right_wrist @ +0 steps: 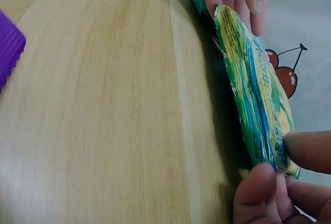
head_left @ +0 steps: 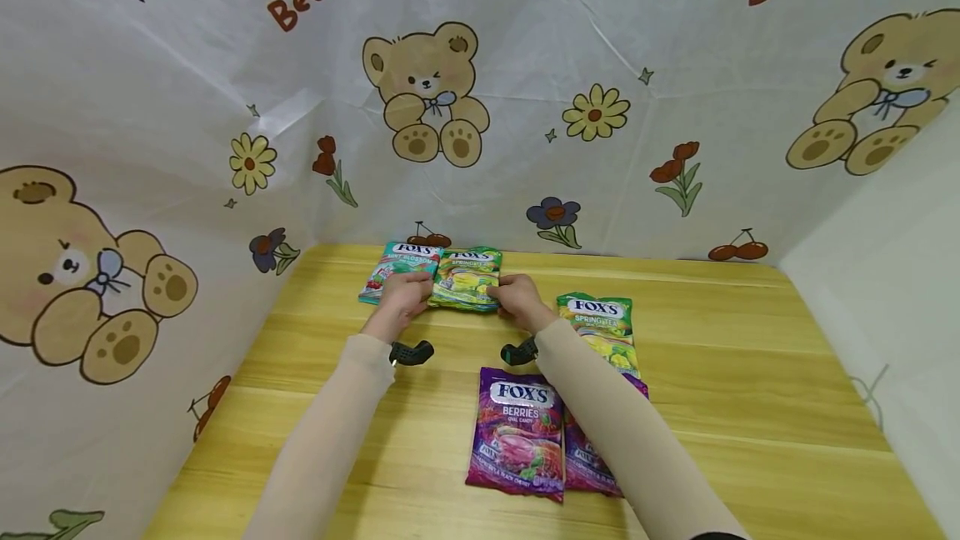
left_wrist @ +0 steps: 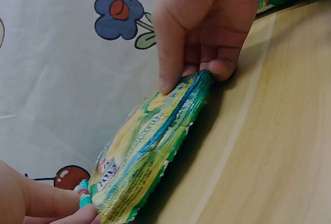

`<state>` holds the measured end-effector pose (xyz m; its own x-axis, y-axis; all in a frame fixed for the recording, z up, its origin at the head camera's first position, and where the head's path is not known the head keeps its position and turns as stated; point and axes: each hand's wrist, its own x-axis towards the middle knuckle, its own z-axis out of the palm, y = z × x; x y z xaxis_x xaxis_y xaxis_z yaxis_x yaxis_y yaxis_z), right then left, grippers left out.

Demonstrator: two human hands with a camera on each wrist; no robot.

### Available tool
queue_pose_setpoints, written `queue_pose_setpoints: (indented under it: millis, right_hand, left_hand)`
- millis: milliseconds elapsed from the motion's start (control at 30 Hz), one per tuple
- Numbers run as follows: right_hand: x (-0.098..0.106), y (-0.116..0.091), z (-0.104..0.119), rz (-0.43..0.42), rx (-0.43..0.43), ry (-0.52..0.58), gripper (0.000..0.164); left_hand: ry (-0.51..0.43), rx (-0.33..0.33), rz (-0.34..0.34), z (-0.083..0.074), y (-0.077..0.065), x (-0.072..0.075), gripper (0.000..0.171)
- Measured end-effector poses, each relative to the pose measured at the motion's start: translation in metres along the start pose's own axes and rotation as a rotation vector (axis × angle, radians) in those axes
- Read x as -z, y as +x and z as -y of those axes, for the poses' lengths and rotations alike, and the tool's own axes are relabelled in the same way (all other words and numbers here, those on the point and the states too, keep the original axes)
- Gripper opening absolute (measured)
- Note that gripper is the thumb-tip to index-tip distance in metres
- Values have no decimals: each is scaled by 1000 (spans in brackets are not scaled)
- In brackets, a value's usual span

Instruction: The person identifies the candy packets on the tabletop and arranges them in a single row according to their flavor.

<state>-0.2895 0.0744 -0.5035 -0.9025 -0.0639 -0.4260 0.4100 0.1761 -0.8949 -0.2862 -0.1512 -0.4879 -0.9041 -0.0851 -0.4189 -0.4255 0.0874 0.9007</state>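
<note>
A green and yellow Spring Tea candy bag (head_left: 467, 277) is held between both hands near the back of the table, its lower edge tilted up off the wood in the wrist views. My left hand (head_left: 406, 297) pinches its left side. On the right side, my right hand (head_left: 521, 300) grips the edge, thumb on the printed face and fingers underneath (right_wrist: 256, 185). Just left of this bag lies a teal Mint Blossom candy bag (head_left: 378, 275), partly covered by the left hand. Both wrists wear black camera mounts.
Another Spring Tea bag (head_left: 596, 315) lies right of the right forearm. Nearer the front are a purple Berries candy bag (head_left: 517, 440) and a second purple bag (head_left: 588, 465), partly hidden by the sleeve. A bear-printed cloth (head_left: 510, 190) borders the wooden table (head_left: 750, 407).
</note>
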Motion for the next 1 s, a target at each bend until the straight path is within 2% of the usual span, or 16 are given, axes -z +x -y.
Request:
queue_pose_setpoints:
  millis: [200,433,767,1000]
  right_hand:
    - [6,-3,-1,23,-1,10,49]
    - [16,-5,-3,71,-1,30,43]
    - [34,-19,-6,133,-20,-62,36]
    - [50,-41,-9,187,28,-81,40]
  left_hand:
    - [-53,1,46,2,-2,7,50]
    - [-111,13,67,6,-4,14,50]
    - [-101,37,111,13,-7,23,47]
    - [-88,36,121,22,-15,30,44]
